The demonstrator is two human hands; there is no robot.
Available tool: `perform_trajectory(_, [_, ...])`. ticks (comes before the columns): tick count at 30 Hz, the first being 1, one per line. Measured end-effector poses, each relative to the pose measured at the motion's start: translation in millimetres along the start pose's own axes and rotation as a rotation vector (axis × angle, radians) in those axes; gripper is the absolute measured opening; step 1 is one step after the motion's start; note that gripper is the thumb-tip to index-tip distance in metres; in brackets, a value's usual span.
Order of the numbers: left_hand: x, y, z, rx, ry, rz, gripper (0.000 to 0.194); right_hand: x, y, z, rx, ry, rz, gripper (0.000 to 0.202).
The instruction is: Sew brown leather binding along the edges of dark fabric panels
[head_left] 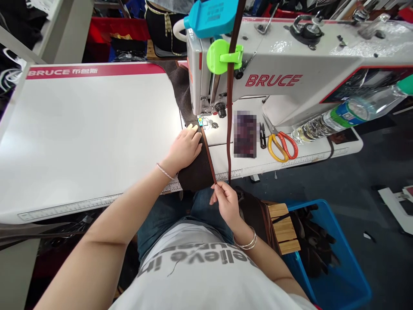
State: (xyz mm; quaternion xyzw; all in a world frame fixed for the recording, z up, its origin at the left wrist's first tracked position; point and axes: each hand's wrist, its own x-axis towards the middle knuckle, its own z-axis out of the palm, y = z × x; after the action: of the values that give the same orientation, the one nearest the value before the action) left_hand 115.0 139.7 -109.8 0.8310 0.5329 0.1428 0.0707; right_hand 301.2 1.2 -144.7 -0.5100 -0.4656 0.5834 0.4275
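A dark brown piece of fabric (194,174) lies under the needle area of a white sewing machine (274,73) and hangs over the table's front edge. My left hand (185,146) rests flat on this fabric, fingers stretched toward the presser foot (200,122). A narrow reddish-brown strip (210,160) runs along the fabric's right edge up to the foot. Its lower end is pinched in my right hand (226,200), just off the front edge. A longer brown strip (229,112) hangs down from above, past a green clip (222,57) on the machine head.
Right of the needle lie black thread snips (262,135), scissors (282,146) with yellow and orange handles, and a plastic bottle (348,114). A blue bin (348,258) of dark pieces stands at the lower right, beside a wooden slatted surface (284,228). Another person (166,30) is behind the table.
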Motion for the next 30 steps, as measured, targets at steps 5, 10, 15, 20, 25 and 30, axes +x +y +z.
perform_trajectory(5, [-3,2,-2.7,0.015,0.007,-0.009,0.035,1,4,1,-0.041,0.004,-0.001,0.028])
perform_trajectory(10, [-20,17,-2.0,0.007,0.036,-0.088,0.047,-4,-3,-8,-0.483,0.014,-0.172,0.024])
perform_trajectory(15, [-39,37,3.4,-0.008,0.067,-0.143,0.044,4,-31,-41,-0.856,0.297,-0.572,0.016])
perform_trajectory(20, [-51,47,6.5,-0.056,0.067,-0.142,0.058,61,-52,-73,-1.026,0.484,-0.692,0.03])
perform_trajectory(25, [-59,52,8.3,-0.111,0.105,-0.095,0.064,99,-56,-81,-1.171,0.476,-0.543,0.05])
perform_trajectory(30, [-63,55,9.5,-0.082,0.134,-0.09,0.037,64,-37,-70,-0.956,0.679,-0.742,0.034])
